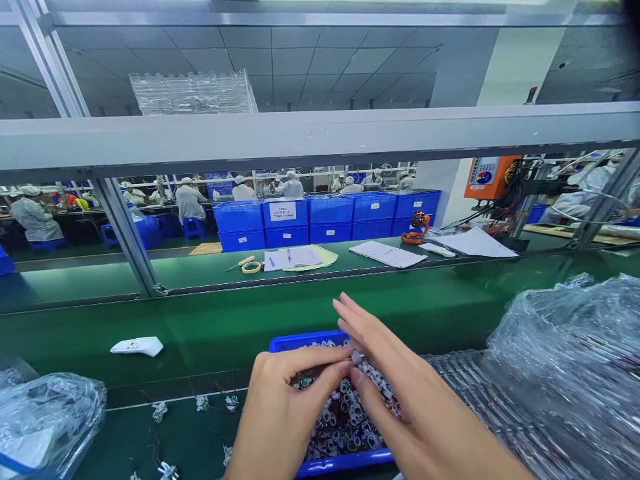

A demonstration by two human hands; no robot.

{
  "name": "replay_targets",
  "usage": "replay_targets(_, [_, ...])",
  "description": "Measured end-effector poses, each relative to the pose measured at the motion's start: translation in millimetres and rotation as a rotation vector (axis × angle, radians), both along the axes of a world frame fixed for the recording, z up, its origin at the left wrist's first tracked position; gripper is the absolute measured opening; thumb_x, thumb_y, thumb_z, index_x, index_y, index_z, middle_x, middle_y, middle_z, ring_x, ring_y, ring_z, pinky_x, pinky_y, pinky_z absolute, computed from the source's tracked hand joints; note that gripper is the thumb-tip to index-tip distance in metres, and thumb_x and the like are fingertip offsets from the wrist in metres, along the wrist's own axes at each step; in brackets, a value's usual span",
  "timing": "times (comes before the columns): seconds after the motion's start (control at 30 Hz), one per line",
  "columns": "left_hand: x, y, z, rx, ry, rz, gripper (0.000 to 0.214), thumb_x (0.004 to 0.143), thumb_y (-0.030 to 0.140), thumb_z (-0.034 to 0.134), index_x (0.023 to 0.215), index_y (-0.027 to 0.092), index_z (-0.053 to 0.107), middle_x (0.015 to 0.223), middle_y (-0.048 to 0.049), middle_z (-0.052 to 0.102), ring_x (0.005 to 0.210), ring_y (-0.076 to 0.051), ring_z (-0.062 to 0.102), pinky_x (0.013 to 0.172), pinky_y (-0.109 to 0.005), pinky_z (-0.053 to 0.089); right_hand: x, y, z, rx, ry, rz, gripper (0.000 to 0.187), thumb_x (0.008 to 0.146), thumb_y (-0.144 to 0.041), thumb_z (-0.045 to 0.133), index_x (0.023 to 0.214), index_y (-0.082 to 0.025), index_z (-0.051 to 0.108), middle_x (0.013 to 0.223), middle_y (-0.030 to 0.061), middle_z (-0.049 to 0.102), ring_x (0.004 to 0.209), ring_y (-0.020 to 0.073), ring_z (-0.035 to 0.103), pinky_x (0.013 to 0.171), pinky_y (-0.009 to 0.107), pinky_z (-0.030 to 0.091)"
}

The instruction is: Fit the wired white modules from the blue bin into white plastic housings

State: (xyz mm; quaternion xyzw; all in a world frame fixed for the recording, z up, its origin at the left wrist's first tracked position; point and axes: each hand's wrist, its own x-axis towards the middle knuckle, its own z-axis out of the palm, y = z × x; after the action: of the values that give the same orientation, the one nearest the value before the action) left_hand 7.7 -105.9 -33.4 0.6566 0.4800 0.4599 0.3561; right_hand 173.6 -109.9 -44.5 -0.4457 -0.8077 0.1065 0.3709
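Note:
My left hand (285,417) and my right hand (405,393) meet above a blue plastic tray (305,342). The tray is heaped with small white cylindrical parts with dark wires (345,420). My left thumb and fingers pinch a small pale part (356,358), and my right fingertips are close beside it. My hands hide much of the tray. Several small wired circuit boards (203,403) lie on the green conveyor belt (200,333) left of the tray.
A white plastic piece (137,346) lies on the belt. Clear plastic bags sit at the left (47,420) and right (565,353), beside a wired bundle (475,393). A metal frame crosses above; beyond it stand papers, blue crates (325,217), and workers in white.

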Motion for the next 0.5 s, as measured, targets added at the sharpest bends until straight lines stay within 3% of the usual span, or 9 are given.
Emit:
replay_targets(0.1, [-2.4, -2.3, -0.9, 0.015, -0.034, 0.034, 0.015, 0.089, 0.029, 0.071, 0.097, 0.035, 0.083, 0.093, 0.0076, 0.081, 0.087, -0.018, 0.077, 0.076, -0.018, 0.060, -3.1, 2.1, 11.7, -0.017, 0.058, -0.070, 0.038, 0.102, -0.029, 0.044, 0.134, -0.029, 0.064, 0.130, 0.0073, 0.067, 0.114, 0.0205, 0.068, 0.090, 0.031, 0.061])
replay_targets(0.17, [-1.8, -3.9, -1.9, 0.029, -0.057, 0.029, 0.016, 0.089, 0.031, 0.071, 0.101, 0.034, 0.082, 0.093, 0.0066, 0.081, 0.083, -0.017, 0.078, 0.074, -0.017, 0.061, -2.8, 3.3, 15.7, -0.027, 0.106, -0.084, 0.030, 0.101, -0.028, 0.047, 0.115, -0.029, 0.073, 0.108, 0.0047, 0.072, 0.094, 0.0181, 0.073, 0.079, 0.027, 0.061])
replay_targets(0.27, [2.2, -6.4, -2.2, 0.083, -0.047, 0.078, 0.017, 0.088, 0.027, 0.072, 0.100, 0.034, 0.082, 0.094, 0.0066, 0.081, 0.081, -0.015, 0.078, 0.075, -0.015, 0.061, -0.9, 2.3, 16.1, -0.049, 0.155, -0.101, 0.024, 0.098, -0.026, 0.052, 0.101, -0.028, 0.077, 0.098, 0.0026, 0.074, 0.088, 0.0181, 0.072, 0.077, 0.027, 0.058])
replay_targets(0.5, [13.0, -18.2, 2.4, 0.259, 0.152, 0.142, 0.021, 0.088, 0.024, 0.068, 0.100, 0.037, 0.081, 0.099, 0.0108, 0.080, 0.084, -0.013, 0.078, 0.082, -0.014, 0.060, 5.8, -3.6, 17.5, -0.003, 0.187, -0.111, 0.022, 0.089, -0.014, 0.059, 0.097, -0.026, 0.076, 0.090, -0.0007, 0.073, 0.079, 0.0157, 0.070, 0.068, 0.026, 0.053])
